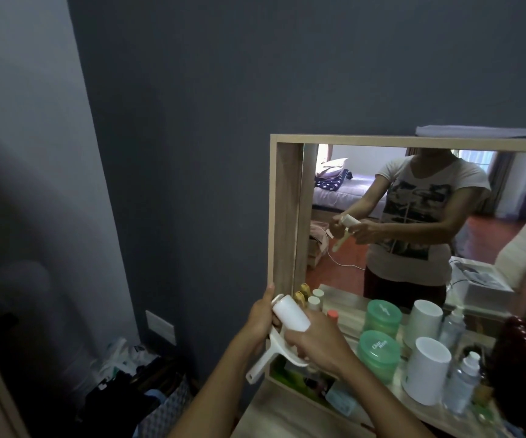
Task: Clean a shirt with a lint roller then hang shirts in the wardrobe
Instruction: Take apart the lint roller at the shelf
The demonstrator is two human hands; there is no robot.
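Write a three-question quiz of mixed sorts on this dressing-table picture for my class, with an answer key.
1. True or false: both hands hold the lint roller.
2. Which hand is at the roller's far end, by the mirror frame? A left hand B right hand
3. Fill in: the jar beside the white cylinder has a ___ lid.

Key: 1 true. 2 A. 3 green: the green jar.
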